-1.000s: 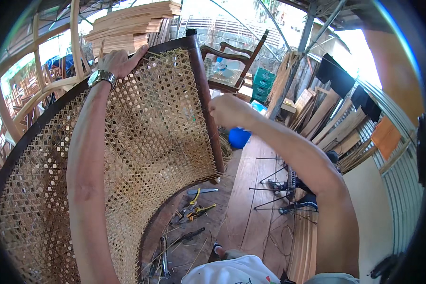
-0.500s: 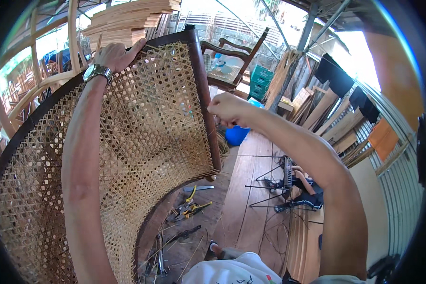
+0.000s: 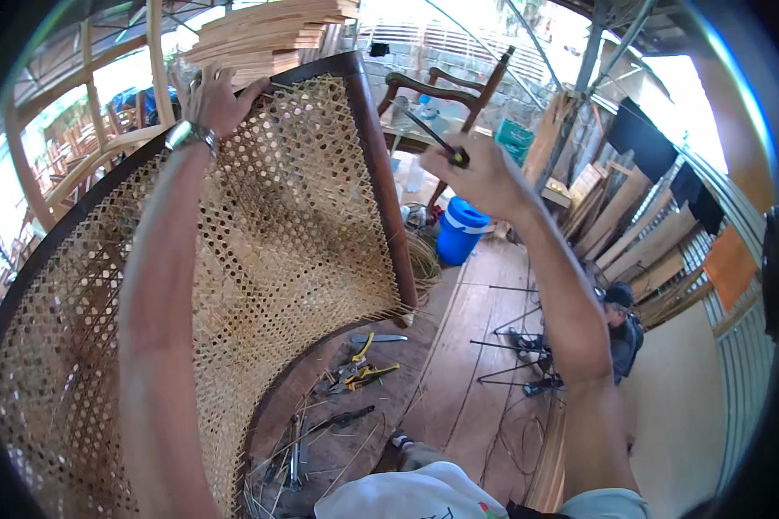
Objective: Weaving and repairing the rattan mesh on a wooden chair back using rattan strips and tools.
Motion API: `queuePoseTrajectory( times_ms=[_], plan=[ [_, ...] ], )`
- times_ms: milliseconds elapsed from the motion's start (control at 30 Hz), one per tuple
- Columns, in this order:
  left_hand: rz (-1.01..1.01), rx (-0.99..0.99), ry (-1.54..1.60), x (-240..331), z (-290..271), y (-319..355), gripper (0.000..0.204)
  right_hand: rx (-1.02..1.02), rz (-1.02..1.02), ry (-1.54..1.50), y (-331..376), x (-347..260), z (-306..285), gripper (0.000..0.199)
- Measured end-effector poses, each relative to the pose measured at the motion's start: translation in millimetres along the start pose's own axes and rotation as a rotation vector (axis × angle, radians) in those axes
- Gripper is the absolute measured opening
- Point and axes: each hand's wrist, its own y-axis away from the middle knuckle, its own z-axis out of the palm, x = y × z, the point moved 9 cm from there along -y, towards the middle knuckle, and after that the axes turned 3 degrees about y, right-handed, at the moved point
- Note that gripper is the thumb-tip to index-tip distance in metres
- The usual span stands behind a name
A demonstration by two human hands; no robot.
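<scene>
A large curved panel of woven cane in a dark wooden frame stands tilted in front of me. My left hand, with a metal watch on the wrist, grips the panel's top edge. To the right of the frame, clear of it, my right hand is raised and closed on a thin dark tool with a yellow band, its tip pointing up and left.
Pliers and other hand tools lie on the wooden floor below the panel. A blue barrel stands behind. Another person crouches at the right beside leaning boards. A wooden chair and stacked planks stand at the back.
My right hand has lifted off the frame's right edge and moved up and right with the tool. The panel has tilted slightly; my left hand stays on its top.
</scene>
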Motion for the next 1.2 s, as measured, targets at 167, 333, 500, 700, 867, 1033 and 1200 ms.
queuePoseTrajectory(
  times_ms=[167, 333, 500, 700, 867, 1033, 1200],
  plan=[
    [-0.395, 0.016, 0.794, 213.1, -54.9, 137.6, 0.024, 0.101, 0.417, -0.586, 30.5, 233.8, 122.8, 0.045],
    [-0.794, -0.301, 1.215, 310.3, 39.7, 248.8, 0.024, 0.008, 0.272, -1.122, -6.5, 215.7, 234.6, 0.071],
    [-0.915, -0.206, 1.248, 330.9, 91.7, 243.9, 0.026, -0.003, 0.25, -1.207, -12.4, 217.9, 253.2, 0.082],
    [-1.158, -0.187, 1.356, 347.8, 127.5, 241.4, 0.028, 0.066, 0.165, -1.215, -15.6, 240.9, 249.8, 0.08],
    [-1.106, -0.174, 1.309, 357.9, 129.3, 234.9, 0.029, 0.121, 0.182, -1.088, -16.3, 257.5, 254.2, 0.075],
    [-1.069, -0.149, 1.204, 370.4, 131.2, 223.1, 0.032, 0.128, 0.165, -1.017, -12.0, 260.7, 234.6, 0.08],
    [-1.13, -0.138, 1.088, 372.6, 132.2, 221.7, 0.038, 0.149, 0.173, -0.999, -11.1, 264.6, 231.7, 0.078]
  ],
)
